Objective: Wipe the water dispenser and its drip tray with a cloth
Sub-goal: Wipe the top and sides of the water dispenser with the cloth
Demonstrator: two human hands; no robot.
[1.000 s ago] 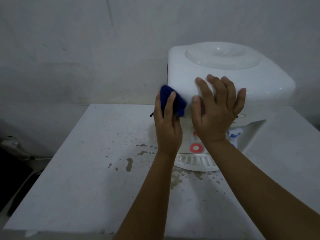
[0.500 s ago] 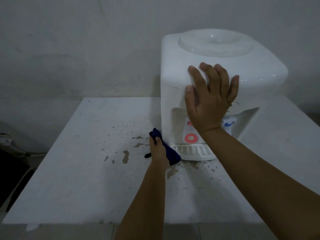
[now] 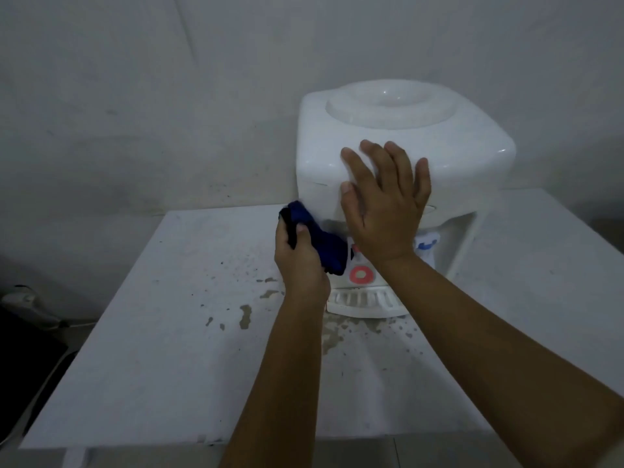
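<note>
My left hand (image 3: 300, 261) grips the blue cloth (image 3: 319, 239), fingers and thumb curled round the wad, and presses it against the front left corner of the dispenser (image 3: 398, 150), about halfway up its side. My right hand (image 3: 385, 211) lies flat on the upper front of the body, fingers straight and spread, holding nothing, just bracing.

The dispenser stands on the white table (image 3: 152, 349), close to the wall. Its tray (image 3: 364, 304) juts out at the base, right under my left wrist; I judge it not yet wiped.

To do this stroke well, I want the cloth flat against the plastic instead of bunched, so I would loosen the wad a little and let more of its face meet the panel. I press with the left only as hard as the right can hold against; the body looks light, with no bottle on top, and could slide back. Long strokes up and down the corner suit it, then round the taps, which my right wrist partly hides. The tray I leave for last, as dirt runs down to it.
</note>
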